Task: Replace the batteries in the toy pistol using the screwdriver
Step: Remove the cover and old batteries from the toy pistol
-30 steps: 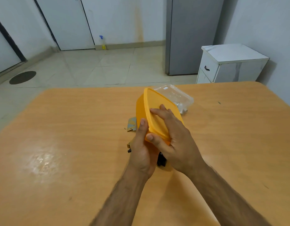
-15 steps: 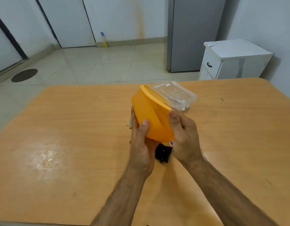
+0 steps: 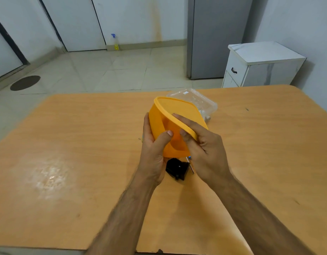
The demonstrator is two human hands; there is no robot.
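Note:
I hold an orange plastic box [image 3: 160, 126] tilted above the table, with its orange lid [image 3: 179, 109] on top. My left hand [image 3: 153, 150] cups the box's left side and bottom, thumb on its front wall. My right hand [image 3: 203, 151] grips the lid's near edge, fingers over the top and thumb under the rim. Below my hands a black toy pistol part [image 3: 177, 169] lies on the table. A thin metal screwdriver shaft [image 3: 190, 165] with a bit of blue shows beside it, mostly hidden by my right hand.
A clear plastic container [image 3: 201, 101] with small items lies on the wooden table [image 3: 76, 144] just behind the orange box. Beyond the table's far edge stand a white cabinet [image 3: 260, 65] and a grey fridge [image 3: 214, 34].
My right hand shifted from the box's side up onto the lid's near edge. The box has tilted back so more of the lid's top faces me.

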